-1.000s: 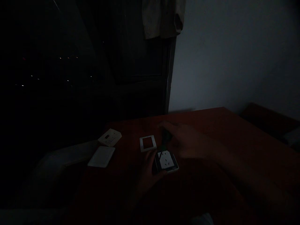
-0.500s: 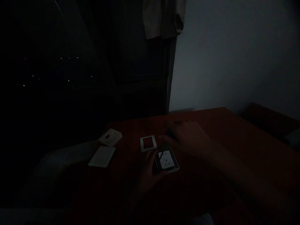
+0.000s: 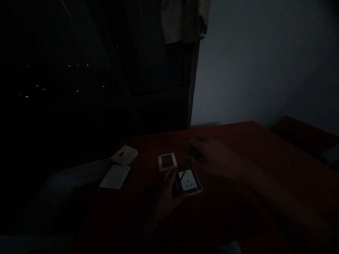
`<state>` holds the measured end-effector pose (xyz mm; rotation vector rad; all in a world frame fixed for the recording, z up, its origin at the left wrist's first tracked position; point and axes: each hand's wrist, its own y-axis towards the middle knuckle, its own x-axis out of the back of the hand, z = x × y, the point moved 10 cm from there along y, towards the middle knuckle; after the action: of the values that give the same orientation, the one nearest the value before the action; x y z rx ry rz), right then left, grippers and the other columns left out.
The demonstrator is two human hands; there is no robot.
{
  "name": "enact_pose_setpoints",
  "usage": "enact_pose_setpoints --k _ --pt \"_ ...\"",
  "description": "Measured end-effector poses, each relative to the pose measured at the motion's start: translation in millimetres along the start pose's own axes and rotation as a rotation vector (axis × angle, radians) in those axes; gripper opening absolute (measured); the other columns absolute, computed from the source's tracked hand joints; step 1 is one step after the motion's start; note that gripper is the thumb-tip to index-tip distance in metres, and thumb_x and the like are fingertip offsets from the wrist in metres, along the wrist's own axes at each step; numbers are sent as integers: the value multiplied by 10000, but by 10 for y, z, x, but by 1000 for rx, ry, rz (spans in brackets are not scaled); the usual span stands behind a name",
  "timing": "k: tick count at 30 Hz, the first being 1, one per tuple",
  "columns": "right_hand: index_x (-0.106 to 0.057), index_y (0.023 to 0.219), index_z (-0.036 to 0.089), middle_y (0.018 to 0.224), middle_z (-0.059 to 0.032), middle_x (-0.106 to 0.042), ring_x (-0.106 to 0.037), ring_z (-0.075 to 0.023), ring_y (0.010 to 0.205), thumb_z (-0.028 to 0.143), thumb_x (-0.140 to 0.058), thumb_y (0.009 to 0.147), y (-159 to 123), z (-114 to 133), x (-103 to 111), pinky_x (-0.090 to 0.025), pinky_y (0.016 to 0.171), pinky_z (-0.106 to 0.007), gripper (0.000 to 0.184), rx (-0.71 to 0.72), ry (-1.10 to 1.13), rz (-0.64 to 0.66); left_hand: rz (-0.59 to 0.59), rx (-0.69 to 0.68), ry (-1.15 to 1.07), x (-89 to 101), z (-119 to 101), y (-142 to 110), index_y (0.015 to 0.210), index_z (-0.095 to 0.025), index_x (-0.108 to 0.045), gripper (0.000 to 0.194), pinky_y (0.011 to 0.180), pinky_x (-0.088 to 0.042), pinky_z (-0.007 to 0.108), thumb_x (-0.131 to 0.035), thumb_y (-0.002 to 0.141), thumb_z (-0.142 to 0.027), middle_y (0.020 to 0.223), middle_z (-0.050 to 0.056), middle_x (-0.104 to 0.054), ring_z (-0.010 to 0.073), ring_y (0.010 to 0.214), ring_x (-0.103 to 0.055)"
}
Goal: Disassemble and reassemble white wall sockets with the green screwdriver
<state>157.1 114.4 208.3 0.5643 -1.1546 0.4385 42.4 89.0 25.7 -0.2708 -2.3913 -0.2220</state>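
A wall socket [image 3: 189, 180] with a white centre and dark surround lies face up on the reddish table. My left hand [image 3: 169, 194] grips it from the left, fingers at its far edge and thumb at its near edge. Above and to the right, my right hand [image 3: 209, 151] is closed around the green handle of a screwdriver [image 3: 188, 164]. The screwdriver's thin shaft slants down to the left side of the socket. Whether its tip sits in a screw is too dark to tell. Just beyond the socket lies a white square frame [image 3: 160, 164] with an open middle.
At the table's left lie a pale box-shaped part [image 3: 126, 155] and a flat white plate [image 3: 115, 176]. Behind the table [image 3: 238, 137] stand a dark window and a pale wall [image 3: 259, 63]. Cloth [image 3: 182, 24] hangs above the window's corner.
My right hand has turned and shifted slightly on the screwdriver, showing more of its green handle. The left hand and the socket stay in place.
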Motion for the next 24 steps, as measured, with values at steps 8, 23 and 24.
enact_pose_setpoints --k 8,23,24 --pt "-519 1201 183 935 -103 -709 -676 -257 802 423 -476 898 -7 -62 30 -468 660 -336 389 -110 -143 -21 -4 -16 45 40 -53 4 1403 -257 -358 764 1084 -329 469 -714 736 -366 1455 101 -368 307 1323 -364" --pt "-548 1188 199 995 -65 -685 -648 -182 848 208 -582 827 -49 108 2 -470 719 -280 363 88 205 -15 6 13 44 38 -59 7 1398 -250 -356 756 1087 -328 483 -710 740 -368 1452 113 -366 319 1328 -359" --pt "-563 1156 211 1006 -46 -680 -645 -162 845 158 -584 800 -63 132 14 -470 720 -261 360 121 271 -12 6 19 38 33 -52 8 1399 -249 -354 760 1085 -331 482 -712 738 -369 1453 114 -364 320 1329 -358"
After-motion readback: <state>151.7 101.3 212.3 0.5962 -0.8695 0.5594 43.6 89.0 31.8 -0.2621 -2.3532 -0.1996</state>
